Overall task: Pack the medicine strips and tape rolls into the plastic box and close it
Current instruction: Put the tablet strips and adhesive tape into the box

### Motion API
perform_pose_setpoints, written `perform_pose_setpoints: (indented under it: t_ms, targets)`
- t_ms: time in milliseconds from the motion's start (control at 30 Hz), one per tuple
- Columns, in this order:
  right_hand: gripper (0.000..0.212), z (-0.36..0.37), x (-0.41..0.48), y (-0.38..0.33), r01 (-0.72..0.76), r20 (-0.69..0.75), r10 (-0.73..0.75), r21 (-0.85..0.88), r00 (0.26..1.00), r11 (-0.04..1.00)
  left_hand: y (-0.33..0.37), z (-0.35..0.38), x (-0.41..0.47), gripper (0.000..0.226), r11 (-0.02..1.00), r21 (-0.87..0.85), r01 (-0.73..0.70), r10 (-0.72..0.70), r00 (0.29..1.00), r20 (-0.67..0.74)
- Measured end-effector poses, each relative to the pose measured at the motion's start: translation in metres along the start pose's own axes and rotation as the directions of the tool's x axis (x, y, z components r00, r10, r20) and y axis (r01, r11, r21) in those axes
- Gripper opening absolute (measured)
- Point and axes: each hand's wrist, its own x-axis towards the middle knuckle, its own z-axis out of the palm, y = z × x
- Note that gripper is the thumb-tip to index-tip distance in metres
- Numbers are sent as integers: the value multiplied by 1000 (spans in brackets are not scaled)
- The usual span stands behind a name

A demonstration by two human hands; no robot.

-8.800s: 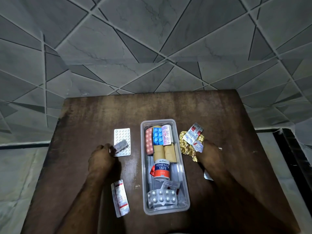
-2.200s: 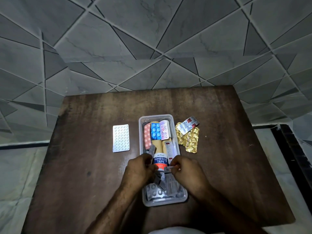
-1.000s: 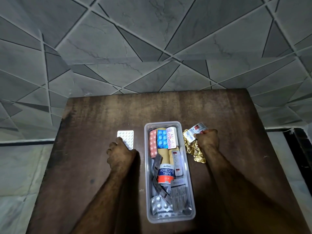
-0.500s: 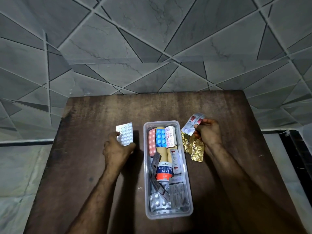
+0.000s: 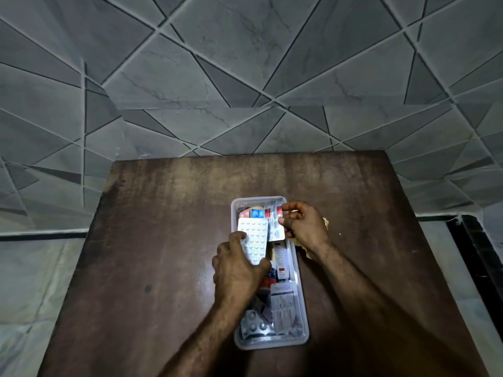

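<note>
L hand [image 5: 239,273] pinches white pill strip [image 5: 254,240], R hand [image 5: 304,227] pinches red-and-silver strip [image 5: 275,221], both over full plastic box [image 5: 304,317]. Lid maybe won't shut; gold strip [image 5: 326,221] mostly hidden.

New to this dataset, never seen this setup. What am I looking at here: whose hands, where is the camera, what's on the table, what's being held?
There is no machine here. A person wears one wide-angle camera on the head, looking forward and down, so the two bare arms enter from the bottom of the picture.

A dark wooden table stands against a grey tiled wall. On it sits a clear plastic box, open, with no lid in view. Inside are medicine strips and a tape roll, mostly covered by the left hand.

The left hand holds a white strip of round tablets over the box. The right hand pinches a smaller red and silver strip over the box's far end. A gold strip lies on the table beside the box, mostly hidden behind the right hand.

Both hands seem about to set their strips in.
</note>
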Motion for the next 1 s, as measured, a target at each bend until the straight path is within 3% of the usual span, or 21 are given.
perform_pose_setpoints:
  t_ms: [200, 367, 700, 800, 900, 1000]
  targets:
    - [26, 8, 0, 11, -4, -10, 2, -172, 1000, 985, 2, 7, -9, 70, 993, 119, -6, 5, 1000, 14]
    - [16, 12, -2, 10, 53, -52, -74, -334, 996, 941, 5, 13, -17, 70, 957, 290, -34, 37, 999, -4]
    - [14, -8, -2, 14, -8, -153, -32, -252, 988, 968, 2, 22, -21, 65, 884, 456, -104, 103, 994, 27]
    - [6, -27, 1, 23, -43, -267, -64, -377, 962, 925, 1, 21, -20, 68, 890, 441, -121, 117, 992, 36]
    - [32, -43, 4, 41, -156, -351, -33, -498, 936, 853, -1, 16, -19, 67, 930, 346, -120, 128, 992, -1]
    - [53, -52, 5, 65, -268, -369, 77, -502, 926, 822, -8, 10, -17, 62, 964, 232, -128, 146, 988, -59]
